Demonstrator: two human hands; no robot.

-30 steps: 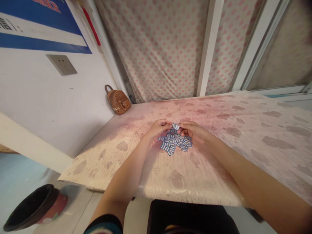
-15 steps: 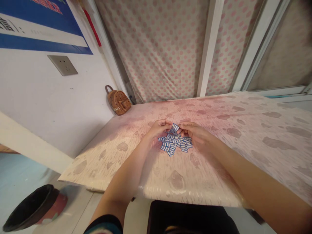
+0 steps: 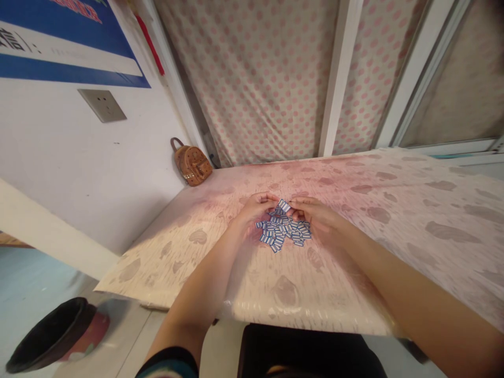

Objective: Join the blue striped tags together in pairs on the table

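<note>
A pile of small flat blue-and-white striped pieces (image 3: 284, 231) lies on the patterned tablecloth; their exact kind is too small to make out. Just above the pile's far side, one striped piece (image 3: 284, 205) is held up between both hands. My left hand (image 3: 259, 205) pinches its left edge, with the fingers bent together. On the opposite edge, my right hand (image 3: 309, 209) grips it between thumb and fingers. Both forearms rest near the table's front edge, one on each side of the pile.
The tablecloth (image 3: 354, 273) covers the table. A small brown backpack-shaped bag (image 3: 192, 165) stands at the far left corner by the wall. A dark-rimmed bin (image 3: 84, 331) is on the floor at left. A polka-dot curtain (image 3: 268, 79) hangs behind the table.
</note>
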